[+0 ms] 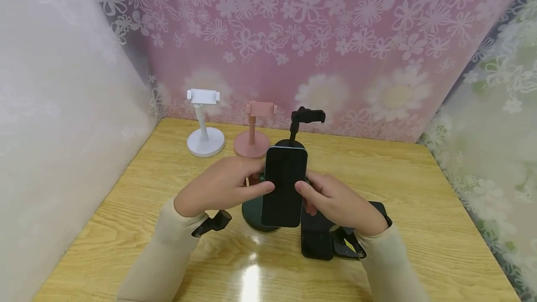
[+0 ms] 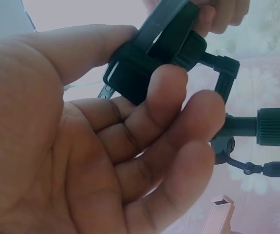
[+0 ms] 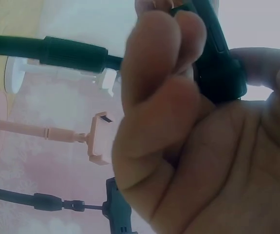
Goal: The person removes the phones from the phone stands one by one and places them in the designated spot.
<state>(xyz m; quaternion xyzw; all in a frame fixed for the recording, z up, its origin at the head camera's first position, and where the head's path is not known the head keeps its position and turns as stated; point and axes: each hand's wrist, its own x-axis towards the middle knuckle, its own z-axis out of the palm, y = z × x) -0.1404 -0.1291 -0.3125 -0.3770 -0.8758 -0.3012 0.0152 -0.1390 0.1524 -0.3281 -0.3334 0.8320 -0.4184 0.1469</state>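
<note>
A smartphone [image 1: 284, 188] with a dark screen stands nearly upright at the clamp of a dark green phone stand, whose round base [image 1: 253, 216] is partly covered by it. My left hand [image 1: 220, 185] holds the phone's left side, thumb on the screen's edge and fingers behind. On the other side my right hand [image 1: 341, 202] grips the phone's right edge, thumb in front. The left wrist view shows the green clamp [image 2: 130, 73] between thumb and fingers. In the right wrist view, curled fingers lie against the clamp's other end [image 3: 222, 80]. How firmly the clamp holds the phone is hidden.
Behind stand a white phone stand [image 1: 205, 142], a pink phone stand [image 1: 251, 144] and a black phone stand [image 1: 309, 116]. A black phone [image 1: 316, 241] lies on the wooden table [image 1: 432, 227], beside another dark flat device [image 1: 379, 207] partly under my right wrist. Flowered cloth [image 1: 268, 22] hangs behind.
</note>
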